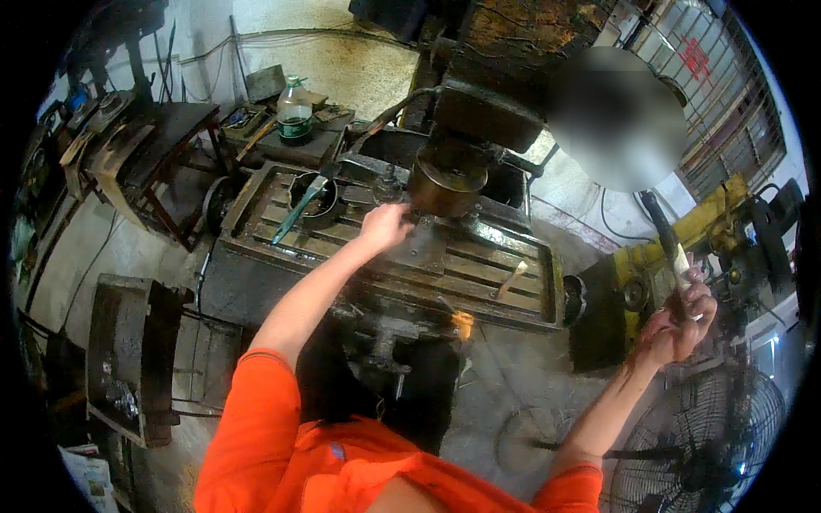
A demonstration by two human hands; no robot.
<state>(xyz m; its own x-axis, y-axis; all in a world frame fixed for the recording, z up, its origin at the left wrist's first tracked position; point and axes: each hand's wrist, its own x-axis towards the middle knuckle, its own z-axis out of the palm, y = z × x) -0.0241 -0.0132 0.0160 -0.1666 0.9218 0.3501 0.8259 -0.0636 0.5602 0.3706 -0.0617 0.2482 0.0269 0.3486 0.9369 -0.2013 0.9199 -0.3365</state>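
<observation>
My left hand [387,227] is curled at the near left side of a dark, round metal workpiece [446,181] under the machine head. Its fingertips are partly hidden, so what they grip cannot be made out. Raised at the right, my right hand [682,321] is wrapped round a long tool [669,229] with a pale lower part and a dark upper end, pointing up. Left of the workpiece, a green-handled brush [297,212] lies across a round pan [323,215]. The slotted machine table [342,245] carries a small pale brush [513,279] on its right part.
The dark machine head [487,115] hangs over the table. A clear bottle with green liquid [294,113] stands at the back left. A metal box [128,359] is at the left, a floor fan [701,436] at the lower right, and yellow machinery [676,227] at the right.
</observation>
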